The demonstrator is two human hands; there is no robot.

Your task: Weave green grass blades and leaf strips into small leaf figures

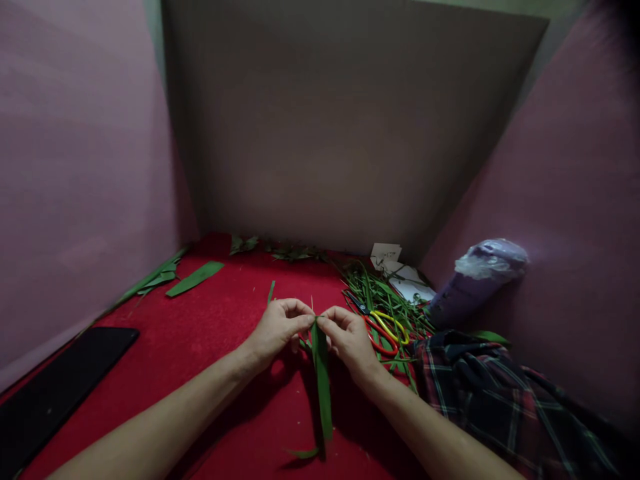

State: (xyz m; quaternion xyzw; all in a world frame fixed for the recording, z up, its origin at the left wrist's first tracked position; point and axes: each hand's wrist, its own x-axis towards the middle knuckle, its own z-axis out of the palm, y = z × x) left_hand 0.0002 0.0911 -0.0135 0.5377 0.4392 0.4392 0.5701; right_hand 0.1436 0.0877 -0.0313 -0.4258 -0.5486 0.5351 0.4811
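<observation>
My left hand (277, 328) and my right hand (350, 337) meet over the red cloth (225, 347). Both pinch the top end of a long green leaf strip (323, 387). The strip hangs down toward me between my wrists, and its lower end curls on the cloth. The fingers of each hand are closed on the leaf's upper tip, and a thin sliver sticks up between the fingertips.
Scissors (383, 327) with red and yellow handles lie right of my right hand on a heap of green leaf strips (385, 297). Plaid cloth (500, 393) and a purple wrapped object (475, 280) sit at right. More leaves (195, 278) lie at back left, a black flat object (55, 387) at left.
</observation>
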